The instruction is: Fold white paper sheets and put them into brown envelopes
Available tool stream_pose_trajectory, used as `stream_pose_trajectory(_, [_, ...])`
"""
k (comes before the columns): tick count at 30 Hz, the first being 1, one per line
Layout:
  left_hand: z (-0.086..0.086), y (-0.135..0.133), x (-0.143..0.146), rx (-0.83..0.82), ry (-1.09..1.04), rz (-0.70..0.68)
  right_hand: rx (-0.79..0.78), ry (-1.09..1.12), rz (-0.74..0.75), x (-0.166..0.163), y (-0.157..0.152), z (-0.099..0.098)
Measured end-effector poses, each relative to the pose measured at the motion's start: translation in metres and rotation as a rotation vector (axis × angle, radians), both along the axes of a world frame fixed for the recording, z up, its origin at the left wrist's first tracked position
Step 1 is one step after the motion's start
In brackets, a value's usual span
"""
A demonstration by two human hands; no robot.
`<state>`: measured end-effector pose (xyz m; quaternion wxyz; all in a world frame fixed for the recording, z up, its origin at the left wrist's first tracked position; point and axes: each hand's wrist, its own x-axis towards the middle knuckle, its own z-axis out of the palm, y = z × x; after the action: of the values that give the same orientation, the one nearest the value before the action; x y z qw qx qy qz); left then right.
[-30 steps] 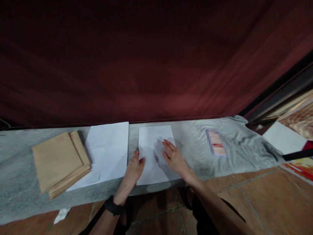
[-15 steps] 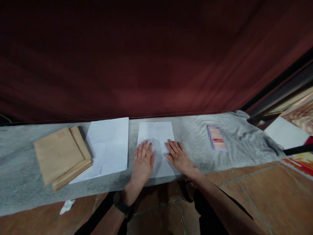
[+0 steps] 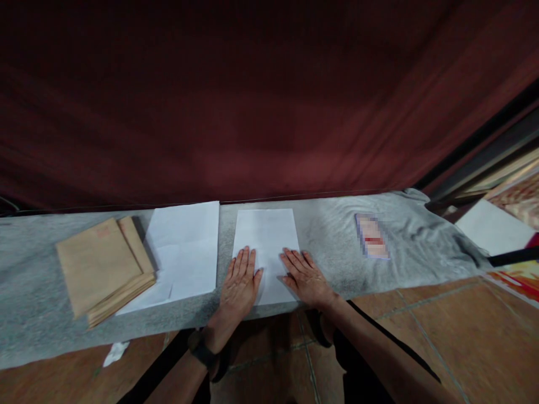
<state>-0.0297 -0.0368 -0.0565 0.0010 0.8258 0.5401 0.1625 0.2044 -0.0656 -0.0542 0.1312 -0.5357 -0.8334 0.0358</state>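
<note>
A white sheet of paper (image 3: 267,230) lies flat on the grey cloth in front of me. My left hand (image 3: 239,283) rests palm down over its left edge, fingers stretched out and thumb toward the middle. Over the right edge lies my right hand (image 3: 309,280), also palm down with its fingers extended. Neither hand grips anything. To the left is a larger spread of white paper (image 3: 189,247), its lower left part covered by a pile of brown paper envelopes (image 3: 99,264).
The grey cloth (image 3: 328,247) covers a long narrow surface against a dark red curtain (image 3: 252,112). A pixelated pinkish card-like item (image 3: 373,237) lies at right. Crumpled white tissue (image 3: 115,353) is on the tiled floor (image 3: 442,325). A dark bar (image 3: 514,256) juts in at far right.
My left hand has shifted a little left and toward me, its fingers closer together. My right hand has slid slightly toward me and left. The paper stays beneath both.
</note>
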Motion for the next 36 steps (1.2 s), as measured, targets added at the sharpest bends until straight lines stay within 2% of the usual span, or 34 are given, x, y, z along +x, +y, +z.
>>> stream_pose_trajectory(5, [-0.004, 0.000, -0.017, 0.032, -0.004, 0.020, -0.063, 0.023, 0.022, 0.028, 0.004, 0.007])
stream_pose_trajectory(8, [0.003, -0.004, -0.023, 0.029, 0.015, -0.022, -0.107, 0.076, 0.065, 0.046, 0.005, 0.018])
stream_pose_trajectory(10, [0.012, -0.010, -0.024, 0.017, 0.045, -0.099, -0.131, 0.108, 0.097, 0.051, 0.003, 0.026])
stream_pose_trajectory(12, [0.020, -0.017, -0.022, -0.014, 0.084, -0.246, -0.175, 0.112, 0.149, 0.049, -0.003, 0.031])
stream_pose_trajectory(14, [0.025, -0.024, -0.019, -0.059, 0.115, -0.385, -0.231, 0.090, 0.222, 0.043, -0.010, 0.033])
stream_pose_trajectory(16, [0.028, -0.028, -0.019, -0.099, 0.128, -0.449, -0.264, 0.062, 0.273, 0.036, -0.016, 0.031])
stream_pose_trajectory(22, [0.034, -0.021, -0.030, -0.193, 0.123, -0.493, -0.265, 0.059, 0.284, 0.033, -0.019, 0.030])
stream_pose_trajectory(31, [0.041, -0.023, -0.033, -0.202, 0.105, -0.481, -0.269, 0.076, 0.268, 0.031, -0.019, 0.036])
stream_pose_trajectory(36, [0.051, -0.016, -0.040, -0.248, 0.019, -0.448, -0.295, 0.098, 0.281, 0.034, -0.016, 0.045])
